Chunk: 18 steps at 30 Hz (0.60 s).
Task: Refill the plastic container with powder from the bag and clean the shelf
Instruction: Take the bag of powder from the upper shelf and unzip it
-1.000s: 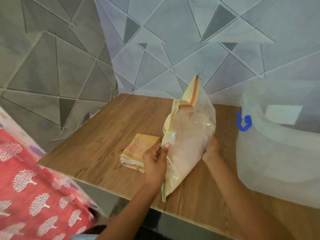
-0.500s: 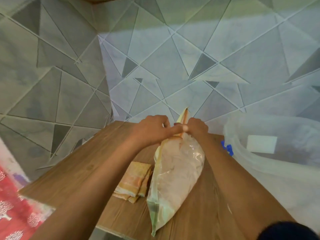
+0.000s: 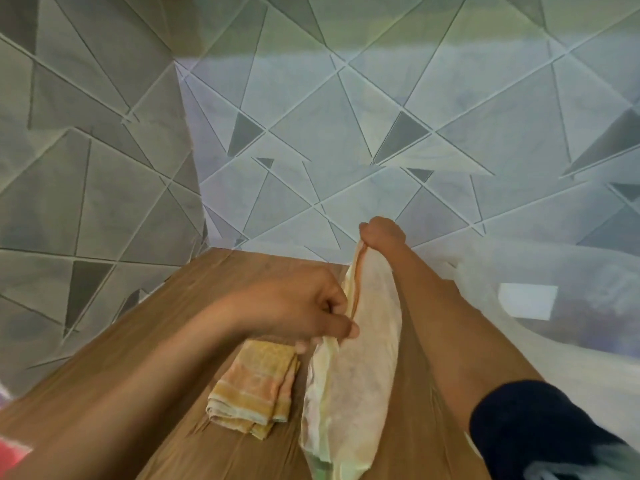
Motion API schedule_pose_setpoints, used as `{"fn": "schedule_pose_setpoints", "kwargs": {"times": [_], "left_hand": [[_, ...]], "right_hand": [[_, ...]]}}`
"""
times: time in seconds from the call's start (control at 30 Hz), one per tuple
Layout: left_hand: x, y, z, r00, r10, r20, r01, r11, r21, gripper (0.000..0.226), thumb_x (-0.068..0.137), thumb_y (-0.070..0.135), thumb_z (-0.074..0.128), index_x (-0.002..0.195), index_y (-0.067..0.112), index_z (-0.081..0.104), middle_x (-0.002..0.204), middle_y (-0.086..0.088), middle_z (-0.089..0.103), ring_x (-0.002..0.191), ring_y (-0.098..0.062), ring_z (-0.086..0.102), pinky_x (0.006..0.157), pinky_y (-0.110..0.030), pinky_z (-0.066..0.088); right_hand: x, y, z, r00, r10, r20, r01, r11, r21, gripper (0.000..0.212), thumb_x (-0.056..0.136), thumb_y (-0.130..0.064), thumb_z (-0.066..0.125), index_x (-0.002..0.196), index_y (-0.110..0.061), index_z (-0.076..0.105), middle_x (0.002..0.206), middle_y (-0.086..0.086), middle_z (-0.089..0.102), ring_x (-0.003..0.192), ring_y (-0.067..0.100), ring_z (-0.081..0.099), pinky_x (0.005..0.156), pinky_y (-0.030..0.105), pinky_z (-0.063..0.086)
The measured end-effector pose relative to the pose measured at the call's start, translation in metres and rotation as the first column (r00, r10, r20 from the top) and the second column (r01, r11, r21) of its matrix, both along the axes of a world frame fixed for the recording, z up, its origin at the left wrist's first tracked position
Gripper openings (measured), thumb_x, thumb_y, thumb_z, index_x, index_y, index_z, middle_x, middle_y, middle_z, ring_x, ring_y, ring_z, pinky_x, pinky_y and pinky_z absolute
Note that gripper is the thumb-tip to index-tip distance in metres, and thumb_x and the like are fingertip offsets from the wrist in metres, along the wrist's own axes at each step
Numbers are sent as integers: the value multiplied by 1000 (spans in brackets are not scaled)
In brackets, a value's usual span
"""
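Note:
A translucent plastic bag of pale powder (image 3: 360, 368) stands on the wooden shelf (image 3: 166, 348), its yellow-and-orange top edge stretched upward. My left hand (image 3: 304, 310) pinches the near side of that top edge. My right hand (image 3: 382, 235) grips the far corner of the top, higher up. The large translucent plastic container (image 3: 540, 327) stands at the right, partly hidden by my right arm. A white label shows on its wall. A folded yellow-and-orange cloth (image 3: 256, 389) lies on the shelf just left of the bag.
Grey tiled walls with triangle patterns close the shelf at the back and left, meeting in a corner (image 3: 204, 237). The shelf's front edge runs diagonally at lower left, with a bit of red fabric (image 3: 10, 452) below it.
My hands, together at the bag's top half a second ago, have moved apart along its upper edge, the right one farther back and higher. The view has tilted closer to the shelf.

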State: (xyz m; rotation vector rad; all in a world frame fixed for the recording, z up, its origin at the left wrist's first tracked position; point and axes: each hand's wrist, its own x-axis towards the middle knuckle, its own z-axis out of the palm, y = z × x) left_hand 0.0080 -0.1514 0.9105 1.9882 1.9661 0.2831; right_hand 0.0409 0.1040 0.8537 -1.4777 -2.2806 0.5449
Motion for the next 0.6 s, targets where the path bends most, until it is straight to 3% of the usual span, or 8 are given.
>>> {"fn": "schedule_pose_setpoints", "kwargs": {"times": [0.07, 0.13, 0.2, 0.23, 0.3, 0.37, 0.5, 0.6], "left_hand": [[-5, 7, 0, 977, -11, 214, 47, 985, -163, 35, 87, 36, 60, 56, 20, 55, 49, 7, 58, 49, -10, 59, 44, -11, 37], [-18, 25, -2, 962, 9, 272, 56, 972, -228, 35, 89, 43, 53, 68, 16, 63, 59, 5, 65, 52, -11, 61, 44, -14, 39], [-34, 55, -5, 960, 83, 269, -50, 991, -127, 38, 89, 46, 52, 75, 14, 66, 64, 2, 68, 53, -10, 63, 43, -12, 40], [-42, 74, -8, 949, 129, 288, -122, 992, -42, 37, 89, 44, 53, 76, 13, 66, 64, 1, 68, 51, -8, 62, 43, -11, 40], [-58, 113, -18, 901, 218, 375, -265, 961, 76, 30, 90, 36, 57, 75, 11, 65, 65, 0, 67, 46, -4, 61, 41, -9, 42], [-68, 150, -29, 833, 292, 469, -380, 919, 103, 22, 89, 29, 60, 79, 10, 66, 73, -4, 67, 51, -6, 60, 43, -10, 46], [-71, 211, -45, 753, 364, 547, -489, 867, 96, 34, 88, 32, 61, 102, 2, 67, 90, -8, 64, 66, -13, 58, 59, -17, 48], [-66, 243, -49, 691, 380, 615, -509, 860, 42, 41, 87, 35, 62, 104, -2, 65, 87, -12, 64, 67, -17, 57, 65, -22, 50]], "right_hand": [[1, 6, -4, 999, 36, -32, -38, 998, -55, 40, 95, -26, 31, 92, 1, 60, 103, 20, 60, 95, 32, 58, 80, 31, 44], [7, 12, -4, 989, 44, -143, -67, 985, -159, 42, 95, -24, 30, 68, -4, 55, 72, 12, 57, 62, 23, 52, 54, 21, 40], [14, 19, -5, 971, -9, -239, -38, 981, -191, 38, 93, -20, 37, 75, 1, 62, 61, 8, 56, 51, 18, 49, 39, 16, 38], [18, 23, -6, 964, -31, -262, -15, 985, -173, 33, 91, -18, 41, 87, 4, 65, 66, 11, 61, 56, 22, 56, 43, 15, 43], [24, 32, -11, 974, -78, -212, 58, 994, -96, 31, 88, -14, 46, 107, 6, 62, 100, 22, 68, 91, 33, 65, 75, 27, 52], [29, 35, -18, 986, -99, -131, 90, 993, -73, 36, 89, -10, 46, 122, 3, 53, 128, 21, 56, 120, 34, 53, 97, 32, 43], [27, 43, -27, 988, -11, -155, -8, 993, -121, 48, 93, -9, 43, 140, -4, 35, 149, 14, 36, 136, 27, 35, 107, 26, 28], [21, 56, -33, 967, 39, -252, -80, 985, -155, 44, 93, -6, 40, 138, -5, 43, 148, 13, 39, 132, 25, 41, 108, 29, 29]]}}
